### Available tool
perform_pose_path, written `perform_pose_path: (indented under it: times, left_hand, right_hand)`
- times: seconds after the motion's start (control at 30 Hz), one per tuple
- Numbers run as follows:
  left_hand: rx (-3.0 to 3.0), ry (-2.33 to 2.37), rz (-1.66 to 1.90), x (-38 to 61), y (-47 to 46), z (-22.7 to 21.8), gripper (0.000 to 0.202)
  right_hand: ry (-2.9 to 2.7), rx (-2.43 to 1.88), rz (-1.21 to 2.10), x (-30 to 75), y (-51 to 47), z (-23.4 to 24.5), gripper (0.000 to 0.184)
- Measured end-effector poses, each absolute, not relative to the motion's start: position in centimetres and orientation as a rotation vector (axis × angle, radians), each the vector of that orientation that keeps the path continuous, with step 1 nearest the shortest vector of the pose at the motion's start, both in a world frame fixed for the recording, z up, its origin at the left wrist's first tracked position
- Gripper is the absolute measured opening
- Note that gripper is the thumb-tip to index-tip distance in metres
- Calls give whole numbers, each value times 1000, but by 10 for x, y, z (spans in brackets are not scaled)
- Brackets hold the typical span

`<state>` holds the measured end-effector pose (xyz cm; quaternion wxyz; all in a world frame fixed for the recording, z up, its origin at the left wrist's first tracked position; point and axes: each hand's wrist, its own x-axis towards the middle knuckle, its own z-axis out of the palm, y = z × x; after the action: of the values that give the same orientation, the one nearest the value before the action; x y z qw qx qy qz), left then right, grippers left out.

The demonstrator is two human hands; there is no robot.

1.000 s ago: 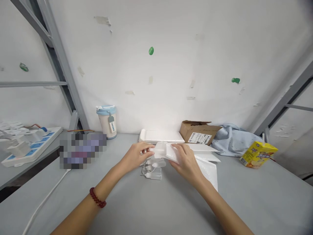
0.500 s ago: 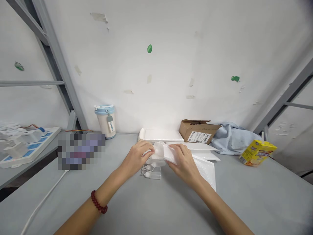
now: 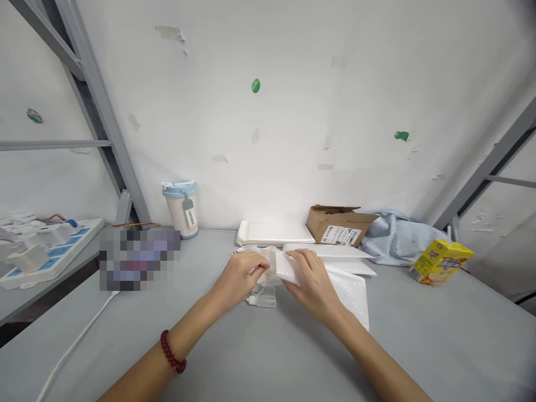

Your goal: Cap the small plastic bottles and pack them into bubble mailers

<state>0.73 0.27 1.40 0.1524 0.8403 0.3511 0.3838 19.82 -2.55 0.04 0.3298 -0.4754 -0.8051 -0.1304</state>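
Observation:
Over the grey table, my right hand [image 3: 314,282] is wrapped around a small white packet [image 3: 286,267]. My left hand [image 3: 242,279] pinches, thumb against fingers, at the crumpled translucent plastic [image 3: 272,261] on the packet's left end; its fingertips partly hide the grip. Beneath the hands lies a small clear plastic bottle [image 3: 264,301] with a thin white cord beside it, partly covered by my left hand. White bubble mailers [image 3: 349,296] lie behind and to the right of my right hand, partly covered by it.
Along the wall stand a flat white stack [image 3: 276,231], an opened cardboard box [image 3: 337,226], a bundled blue cloth [image 3: 404,237] and a yellow box [image 3: 440,262]. A lidded tumbler [image 3: 182,209] stands at back left, near a pixelated object [image 3: 140,259] with a white cable [image 3: 75,346] and a power strip [image 3: 58,251].
My left hand has shifted slightly right and down, covering more of the cord and bottles. The packet has moved slightly left and tilted in my right hand.

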Motion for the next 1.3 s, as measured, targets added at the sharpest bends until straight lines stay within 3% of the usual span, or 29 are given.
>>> perform_pose_path:
  times: [0.2,0.47,0.73,0.93,1.3]
  left_hand:
    - [2409,1006,997,12,-7,16,29]
    - [1939,1212,1233,2,-2,31,24]
    - [1963,1235,641,-7,3,35,24]
    - [1993,1283,435,-7,0,34,24]
    - [1982,1231,491,-8,2,27,26]
  right_hand:
    - [-2130,-1225,-285,195,-28,0,41]
    - [-1991,-1275,-294,213,-17,7,38]
    - [-1901,-1363,-270,226,-12,9,39]
    - [-1884,-1392,-254,228,-12,11,39]
    - [-1896,-1387,-281,228,-11,10,38]
